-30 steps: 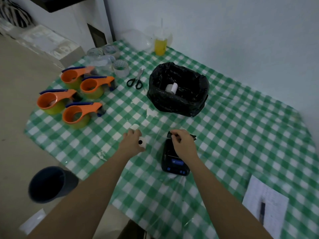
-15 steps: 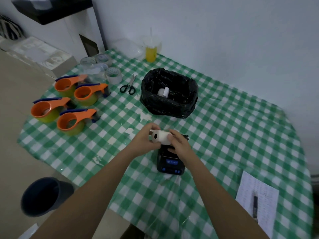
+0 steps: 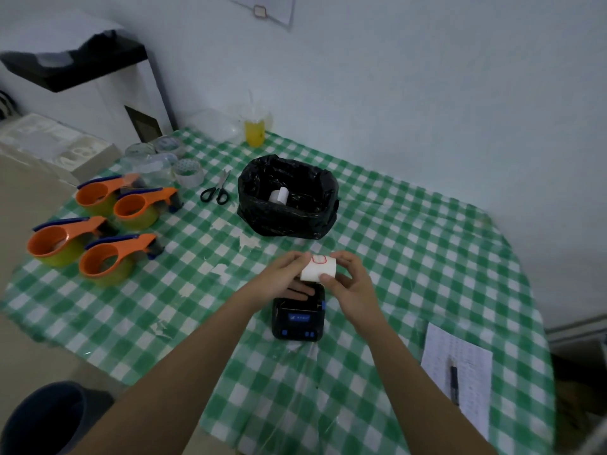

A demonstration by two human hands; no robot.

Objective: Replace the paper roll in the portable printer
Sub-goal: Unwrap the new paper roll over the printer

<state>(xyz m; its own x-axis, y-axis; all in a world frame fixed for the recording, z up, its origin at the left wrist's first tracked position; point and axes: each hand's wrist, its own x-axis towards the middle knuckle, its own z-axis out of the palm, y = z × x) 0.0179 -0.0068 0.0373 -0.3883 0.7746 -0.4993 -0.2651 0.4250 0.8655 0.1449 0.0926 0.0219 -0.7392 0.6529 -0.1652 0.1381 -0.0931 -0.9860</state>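
Observation:
A small black portable printer (image 3: 299,320) with a blue-lit display lies on the green checked tablecloth (image 3: 410,257), its far end hidden under my hands. Just above it I hold a white paper roll (image 3: 318,270) with a red outlined sticker on top. My left hand (image 3: 285,276) grips the roll's left end and my right hand (image 3: 348,284) grips its right end and front. Another white paper roll (image 3: 279,195) lies inside a bin lined with a black bag (image 3: 289,221) further back.
Several orange tape dispensers (image 3: 98,231) stand at the left, with clear tape rolls (image 3: 187,172) and scissors (image 3: 216,192) behind them. A yellow drink cup (image 3: 255,133) stands by the wall. A printed sheet with a pen (image 3: 455,379) lies at right. A dark bucket (image 3: 42,418) sits on the floor.
My left hand brought the roll from the left over the printer, and my right hand left the printer's lid and took the roll's other end. The roll now shows its red sticker.

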